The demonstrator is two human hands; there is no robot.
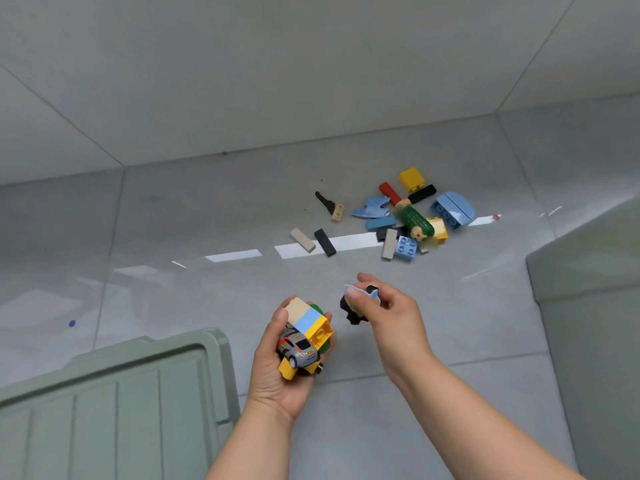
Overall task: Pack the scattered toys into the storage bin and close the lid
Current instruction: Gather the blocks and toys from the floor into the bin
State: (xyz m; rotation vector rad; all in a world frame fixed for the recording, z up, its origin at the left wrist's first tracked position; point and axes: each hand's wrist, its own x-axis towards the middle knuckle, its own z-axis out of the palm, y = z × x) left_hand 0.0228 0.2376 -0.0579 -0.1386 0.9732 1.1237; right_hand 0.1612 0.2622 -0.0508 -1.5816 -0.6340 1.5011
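**A:** What are the hands holding?

**B:** The left hand (273, 365) is cupped palm-up, its fingers curled round a handful of toys. A toy car (298, 348) sits on top, with a yellow brick (320, 332) and a wooden block (300, 315) against the fingertips. The right hand (388, 313), just beside it, pinches a black piece (351, 315) and something pale blue between thumb and fingers.

**A:** And the rest of the toys?

**B:** They lie in a loose pile (408, 216) on the floor (207, 299), well beyond the right hand's fingertips.

**A:** Where's the storage bin?

**B:** There's a ribbed green lid (121, 393) just beside the left wrist, on its outer side. I take it for the bin's cover, but I cannot tell whether the bin sits under it. A pale green bulk (588, 271) stands well off past the right forearm, too blurred to name.

**A:** So how should this handful go in?

**B:** The left hand looks full, so I wouldn't stack more on it. Keep that palm level so the car doesn't roll off. Carry both loads over the bin's opening and let go low, so the bricks don't bounce out. Then go back for the pile.
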